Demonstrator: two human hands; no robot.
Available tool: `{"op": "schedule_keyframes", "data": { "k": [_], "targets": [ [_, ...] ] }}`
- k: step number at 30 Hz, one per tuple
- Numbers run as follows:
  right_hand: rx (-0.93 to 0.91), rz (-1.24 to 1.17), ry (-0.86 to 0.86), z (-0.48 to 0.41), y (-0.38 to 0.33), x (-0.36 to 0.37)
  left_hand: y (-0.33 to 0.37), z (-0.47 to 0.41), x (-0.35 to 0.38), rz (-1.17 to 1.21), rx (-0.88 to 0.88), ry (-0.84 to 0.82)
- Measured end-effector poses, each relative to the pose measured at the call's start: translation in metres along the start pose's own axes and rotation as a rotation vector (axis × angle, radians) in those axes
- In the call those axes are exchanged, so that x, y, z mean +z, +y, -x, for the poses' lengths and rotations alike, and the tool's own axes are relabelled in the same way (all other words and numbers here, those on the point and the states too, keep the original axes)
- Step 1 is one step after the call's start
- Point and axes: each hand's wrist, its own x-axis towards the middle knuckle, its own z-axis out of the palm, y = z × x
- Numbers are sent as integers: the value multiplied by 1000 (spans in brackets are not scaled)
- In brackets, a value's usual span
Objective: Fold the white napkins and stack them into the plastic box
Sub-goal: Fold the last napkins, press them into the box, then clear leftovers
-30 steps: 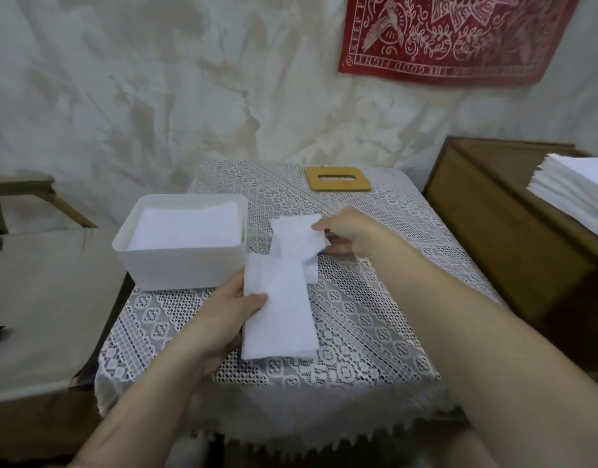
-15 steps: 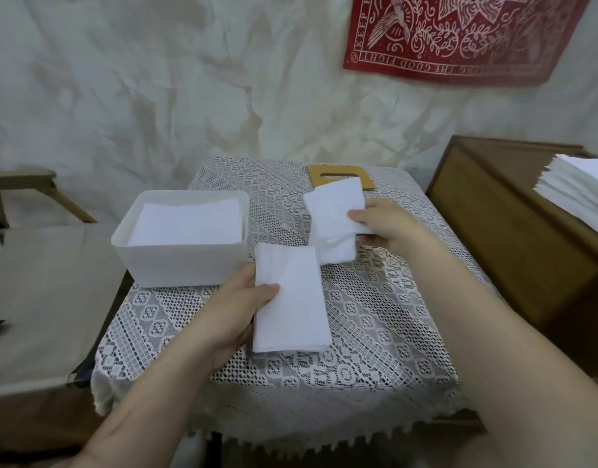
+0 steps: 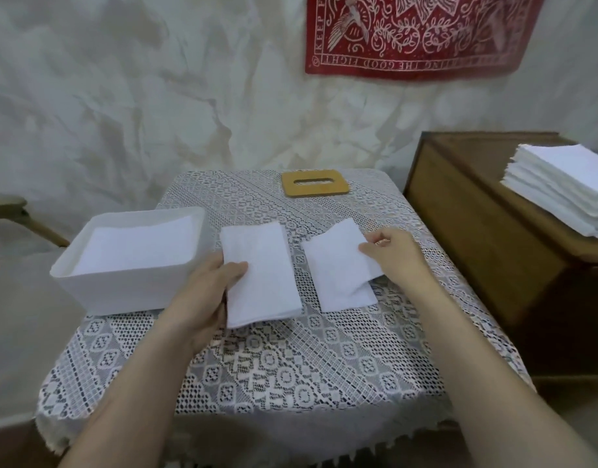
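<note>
Left hand point(image 3: 206, 295) grips the folded napkin point(image 3: 262, 275) by its left long edge, thumb on top; the other fingers seem tucked under it, though they're hidden. The napkin lies flat on the lace tablecloth point(image 3: 290, 366), directly right of that hand, long axis running away from the person with a slight tilt.

Plastic box point(image 3: 121, 293) sits just left of the same hand, its near right corner almost touching the knuckles. It already holds a white stack point(image 3: 138, 248).

Right hand point(image 3: 392, 255) pinches the right edge of the second napkin point(image 3: 338, 268), which lies left of it with one flap lifted and the fold unfinished.

Judgement: the left hand is far nearer the box, so the folded napkin should go in with a short lift leftward over the wall. It may need a turn to match the stack, but I can't confirm that.
</note>
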Motion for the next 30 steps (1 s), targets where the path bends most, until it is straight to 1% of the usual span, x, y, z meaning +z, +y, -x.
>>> {"op": "schedule_keyframes", "data": {
  "k": [2, 3, 5, 9, 12, 16, 19, 26, 28, 30],
  "targets": [
    [42, -43, -5, 2, 4, -3, 0, -6, 3, -12, 9, 29],
    [62, -14, -29, 4, 6, -5, -1, -8, 6, -13, 6, 30],
    [85, 107, -84, 12, 7, -9, -4, -9, 12, -26, -7, 24],
    [60, 286, -105, 22, 5, -15, -10, -11, 20, -66, -9, -7],
    [7, 294, -59, 24, 8, -11, -12, -11, 19, -67, -15, -2],
    [-116, 320, 38, 23, 4, -4, -11, -10, 14, -46, -27, -3],
    [-115, 278, 70, 19, 2, -1, -11, -10, 11, -37, -30, -17],
    [4, -52, -19, 7, 2, 0, -10, -9, 8, -16, -28, -27],
    [25, -35, -31, 5, 3, 3, -10, -8, 8, -20, -19, -40],
    [19, 66, -25, 5, 2, 4, -11, -7, 9, -19, -14, -51]
  ]
}}
